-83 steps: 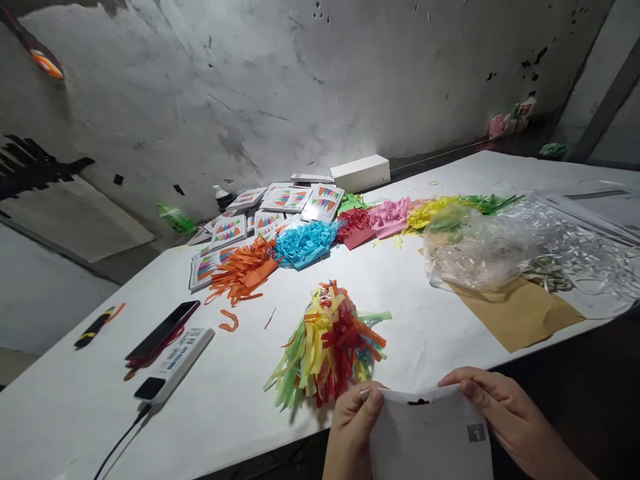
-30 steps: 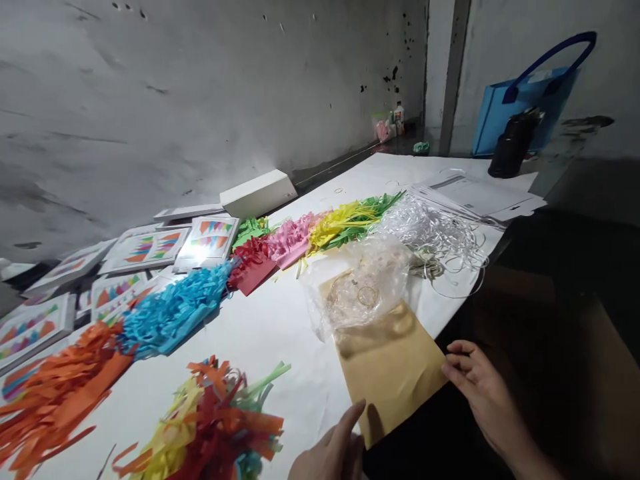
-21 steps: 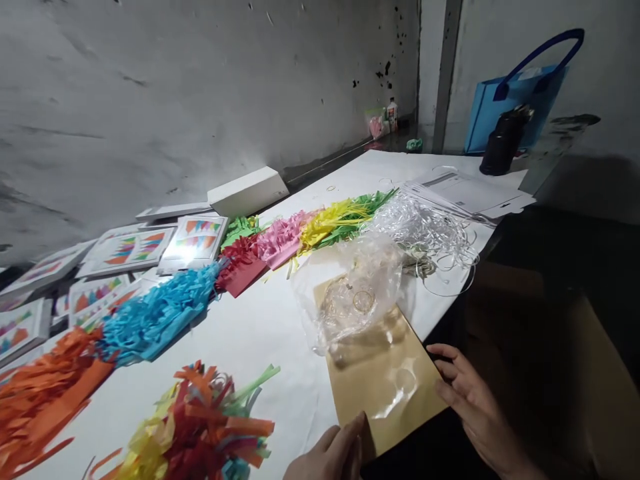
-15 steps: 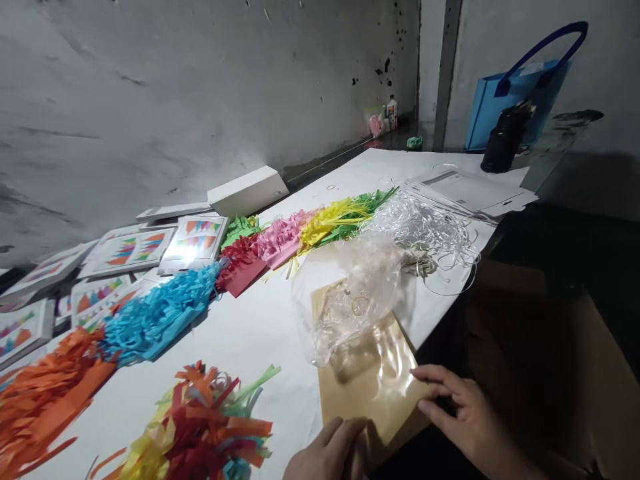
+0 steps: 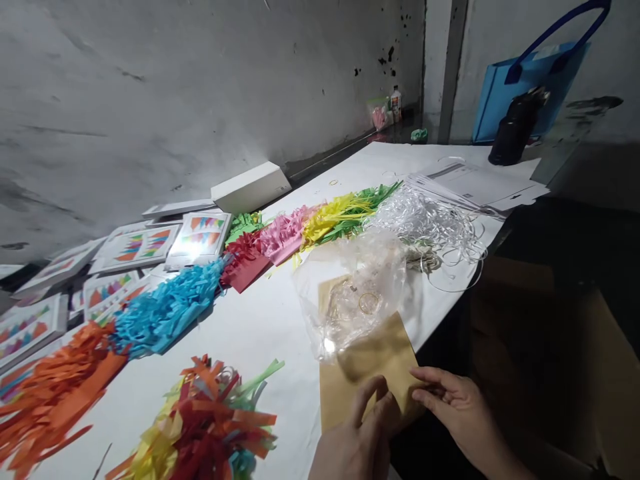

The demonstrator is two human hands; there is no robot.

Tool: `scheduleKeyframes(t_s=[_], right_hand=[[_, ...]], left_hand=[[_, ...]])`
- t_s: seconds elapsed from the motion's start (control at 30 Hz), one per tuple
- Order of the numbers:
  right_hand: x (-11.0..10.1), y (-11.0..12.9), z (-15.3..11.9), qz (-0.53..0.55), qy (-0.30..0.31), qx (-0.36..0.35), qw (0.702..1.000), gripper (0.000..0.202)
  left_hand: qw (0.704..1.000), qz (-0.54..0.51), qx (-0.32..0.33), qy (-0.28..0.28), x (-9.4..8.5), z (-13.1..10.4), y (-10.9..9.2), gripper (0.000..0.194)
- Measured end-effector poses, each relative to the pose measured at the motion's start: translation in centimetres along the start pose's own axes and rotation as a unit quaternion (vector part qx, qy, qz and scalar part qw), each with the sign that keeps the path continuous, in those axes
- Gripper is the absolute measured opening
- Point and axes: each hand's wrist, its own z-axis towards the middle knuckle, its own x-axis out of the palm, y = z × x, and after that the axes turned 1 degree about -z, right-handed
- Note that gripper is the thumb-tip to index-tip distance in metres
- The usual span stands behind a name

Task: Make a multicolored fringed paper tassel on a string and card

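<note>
A piece of brown paper (image 5: 400,353) lies at the near right edge of the white-covered table, its far part under a crumpled clear plastic bag (image 5: 350,313). A thin yellow ring, perhaps a rubber band (image 5: 369,303), shows at the bag. My right hand (image 5: 457,407) pinches the paper's right edge between thumb and fingers. Bent fingers of my left hand (image 5: 357,427) press on the near part of the paper; the thumb is hidden. To the left lies a multicoloured paper tassel bundle (image 5: 210,420).
Fringed tissue paper runs diagonally across the table: orange (image 5: 65,393), blue (image 5: 170,307), red, pink and yellow. Behind it are flat packs with printed pictures (image 5: 197,237). Tangled white ribbon (image 5: 425,217), a black bottle (image 5: 515,130) and a blue bag (image 5: 530,87) stand farther back.
My left hand has moved up and right onto the brown paper, its fingers more bent. The bright glare on the paper is gone, and the camera view has shifted slightly.
</note>
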Motion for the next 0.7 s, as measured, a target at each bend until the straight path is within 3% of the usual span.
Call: scheduleKeyframes(t_s=[0.3, 0.57, 0.7], right_hand=[[-0.4, 0.2, 0.9, -0.063, 0.05, -0.12, 0.989, 0.005], [-0.6, 0.8, 0.9, -0.143, 0.061, -0.196, 0.968, 0.012], [-0.7, 0.7, 0.8, -0.192, 0.025, -0.245, 0.95, 0.015]], left_hand=[[0.999, 0.003, -0.009, 0.039, -1.6, 0.5, -0.5, 0.068], [0.995, -0.033, -0.004, 0.093, -3.1, 0.8, -0.3, 0.06], [0.995, -0.037, 0.002, 0.092, -3.0, 0.9, -0.3, 0.055]])
